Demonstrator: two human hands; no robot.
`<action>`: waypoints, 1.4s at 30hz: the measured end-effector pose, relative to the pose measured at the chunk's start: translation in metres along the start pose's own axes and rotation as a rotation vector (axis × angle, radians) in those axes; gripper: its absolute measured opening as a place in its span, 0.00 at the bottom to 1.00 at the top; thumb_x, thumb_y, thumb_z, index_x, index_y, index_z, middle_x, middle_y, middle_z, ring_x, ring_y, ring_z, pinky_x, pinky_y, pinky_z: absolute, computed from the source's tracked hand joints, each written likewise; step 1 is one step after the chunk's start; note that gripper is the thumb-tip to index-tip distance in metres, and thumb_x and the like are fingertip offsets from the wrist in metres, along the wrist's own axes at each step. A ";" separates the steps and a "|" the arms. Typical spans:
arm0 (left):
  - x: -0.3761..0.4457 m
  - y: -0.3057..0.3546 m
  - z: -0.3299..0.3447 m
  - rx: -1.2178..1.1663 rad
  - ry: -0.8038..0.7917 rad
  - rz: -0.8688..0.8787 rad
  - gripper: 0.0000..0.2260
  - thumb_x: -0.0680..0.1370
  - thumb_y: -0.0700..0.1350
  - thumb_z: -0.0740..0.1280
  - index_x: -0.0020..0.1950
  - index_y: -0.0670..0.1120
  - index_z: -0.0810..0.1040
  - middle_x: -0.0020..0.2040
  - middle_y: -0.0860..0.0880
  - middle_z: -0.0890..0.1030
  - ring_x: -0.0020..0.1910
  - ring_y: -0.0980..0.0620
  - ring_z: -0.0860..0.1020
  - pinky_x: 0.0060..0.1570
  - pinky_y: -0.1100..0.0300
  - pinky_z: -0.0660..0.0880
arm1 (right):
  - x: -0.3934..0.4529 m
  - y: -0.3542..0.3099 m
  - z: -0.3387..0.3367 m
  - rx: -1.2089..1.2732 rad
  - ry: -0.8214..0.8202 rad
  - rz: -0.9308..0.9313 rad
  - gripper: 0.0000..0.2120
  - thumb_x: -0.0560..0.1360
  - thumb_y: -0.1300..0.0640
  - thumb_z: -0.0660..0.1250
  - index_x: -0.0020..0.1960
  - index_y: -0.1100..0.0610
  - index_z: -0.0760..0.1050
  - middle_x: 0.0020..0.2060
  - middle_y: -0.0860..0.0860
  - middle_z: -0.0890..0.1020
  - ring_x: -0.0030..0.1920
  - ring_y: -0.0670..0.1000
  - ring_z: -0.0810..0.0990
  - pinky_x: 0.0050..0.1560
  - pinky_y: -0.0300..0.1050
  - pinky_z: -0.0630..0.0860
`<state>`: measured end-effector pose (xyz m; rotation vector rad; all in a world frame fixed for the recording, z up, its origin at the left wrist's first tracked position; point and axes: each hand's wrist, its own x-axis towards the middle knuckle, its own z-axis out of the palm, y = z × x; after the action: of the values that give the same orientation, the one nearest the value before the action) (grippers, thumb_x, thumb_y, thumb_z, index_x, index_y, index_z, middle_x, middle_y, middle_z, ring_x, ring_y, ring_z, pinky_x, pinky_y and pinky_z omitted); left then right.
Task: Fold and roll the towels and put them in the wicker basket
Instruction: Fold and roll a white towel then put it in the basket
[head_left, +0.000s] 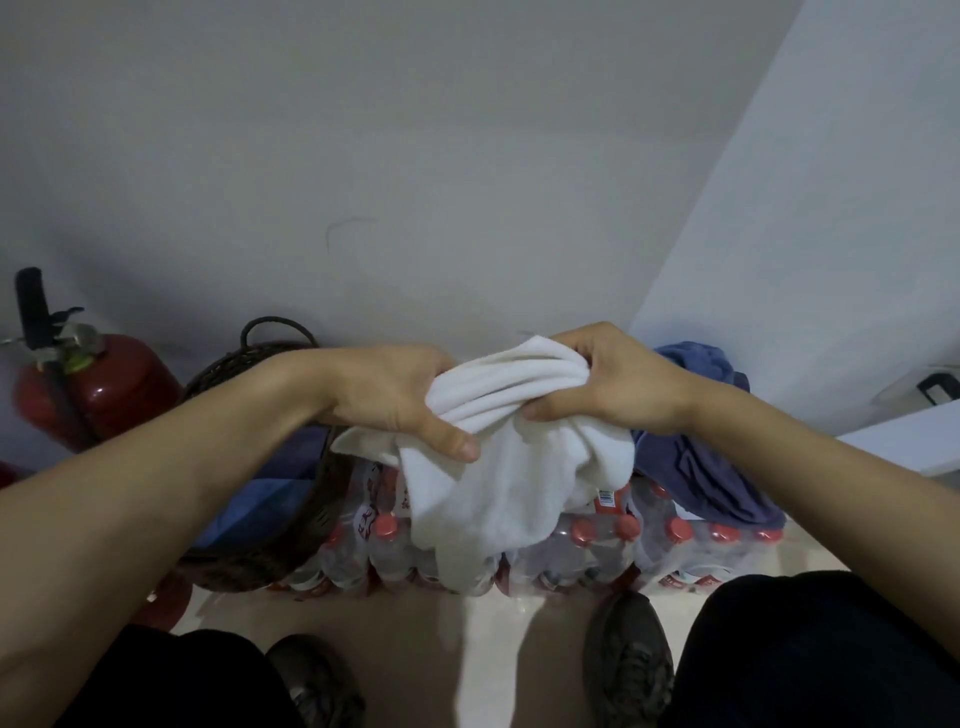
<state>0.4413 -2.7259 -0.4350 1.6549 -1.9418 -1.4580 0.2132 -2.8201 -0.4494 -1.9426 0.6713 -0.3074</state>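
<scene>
While bottled water (571, 545) sits below, both hands (left (395, 389), right (613, 384)) grip the bunched white towel (498, 467).

We could see only part of the dark woven wicker basket (270, 525): our left forearm crossed its rim, and the blue cloth (249, 499) inside it showed only in patches. Right of the basket, the bunched white towel (498, 488) covered the middle of the shrink-wrapped pack of red-capped plastic bottles (587, 551), whose labels were too blurred to read. Left of the basket, the red fire extinguisher (98, 389) was cut by the picture's edge. Our fingertips were buried in the towel's folds.
</scene>
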 end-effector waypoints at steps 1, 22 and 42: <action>-0.001 -0.004 -0.001 0.044 -0.019 -0.040 0.17 0.68 0.54 0.78 0.52 0.49 0.82 0.47 0.51 0.86 0.48 0.49 0.83 0.50 0.58 0.80 | -0.001 0.003 -0.003 0.028 -0.015 0.028 0.10 0.71 0.64 0.75 0.51 0.58 0.82 0.46 0.50 0.86 0.46 0.48 0.85 0.43 0.38 0.79; 0.017 -0.055 0.020 0.037 0.032 -0.216 0.17 0.73 0.55 0.73 0.56 0.47 0.81 0.52 0.51 0.85 0.54 0.49 0.82 0.60 0.53 0.76 | -0.019 0.043 -0.004 0.257 -0.493 0.675 0.17 0.74 0.60 0.74 0.62 0.59 0.79 0.57 0.56 0.84 0.58 0.57 0.83 0.60 0.58 0.78; 0.116 -0.162 -0.003 0.148 0.261 -0.450 0.12 0.74 0.51 0.72 0.48 0.43 0.79 0.47 0.45 0.80 0.45 0.47 0.79 0.41 0.56 0.77 | 0.050 0.163 0.021 0.355 0.021 0.739 0.22 0.73 0.47 0.73 0.60 0.61 0.77 0.47 0.55 0.86 0.46 0.54 0.86 0.47 0.47 0.83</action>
<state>0.5059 -2.8063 -0.6059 2.3317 -1.6378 -1.1643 0.2119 -2.8875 -0.6079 -1.2517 1.2010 0.0203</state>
